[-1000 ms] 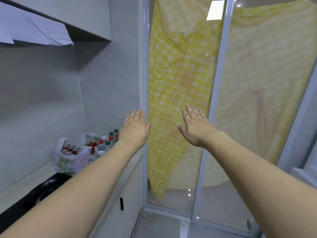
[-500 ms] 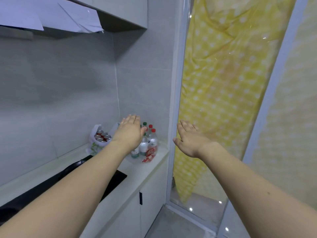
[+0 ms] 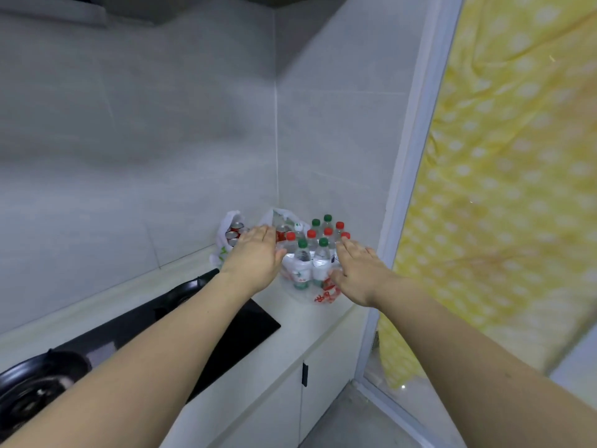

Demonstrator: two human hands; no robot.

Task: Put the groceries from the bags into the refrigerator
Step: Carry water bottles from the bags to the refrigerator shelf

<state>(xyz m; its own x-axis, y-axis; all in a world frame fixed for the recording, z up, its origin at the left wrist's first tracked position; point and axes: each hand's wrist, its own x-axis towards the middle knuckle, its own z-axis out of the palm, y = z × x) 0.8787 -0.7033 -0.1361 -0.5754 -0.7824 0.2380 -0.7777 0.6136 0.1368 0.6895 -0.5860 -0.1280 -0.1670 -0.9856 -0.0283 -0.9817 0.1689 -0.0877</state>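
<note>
Fingers (image 3: 263, 232) of both hands spread, empty, over bottles (image 3: 311, 260), stove (image 3: 226, 321) beside

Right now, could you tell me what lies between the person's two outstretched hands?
In the head view, a clear bag of water bottles with red and green caps stands on the counter between the left hand and right hand, both open.

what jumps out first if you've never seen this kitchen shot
Two bare arms reach in from the bottom edge, the left hand and right hand open and flat on either side of a clear bag of water bottles with red and green caps, standing in the counter's far corner. Just behind the left hand a white bag of red cans sits against the wall. A yellow dotted curtain fills the right side behind glass.
</note>
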